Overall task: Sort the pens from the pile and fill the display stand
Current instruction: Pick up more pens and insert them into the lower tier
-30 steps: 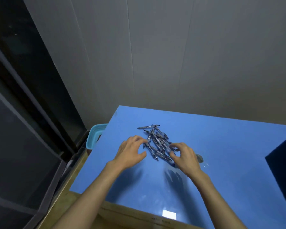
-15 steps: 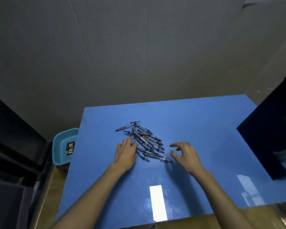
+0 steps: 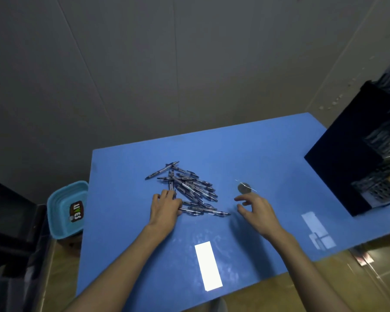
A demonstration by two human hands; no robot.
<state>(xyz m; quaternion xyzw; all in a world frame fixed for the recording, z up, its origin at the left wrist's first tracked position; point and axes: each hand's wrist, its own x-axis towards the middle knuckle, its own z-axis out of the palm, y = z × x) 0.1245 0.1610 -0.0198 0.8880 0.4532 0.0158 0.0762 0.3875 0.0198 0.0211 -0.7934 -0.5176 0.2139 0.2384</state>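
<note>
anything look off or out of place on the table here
One oddity: a small round grey mark with a thin glinting line across it sits on the blue table, right of the pen pile. It may be surface damage.
</note>
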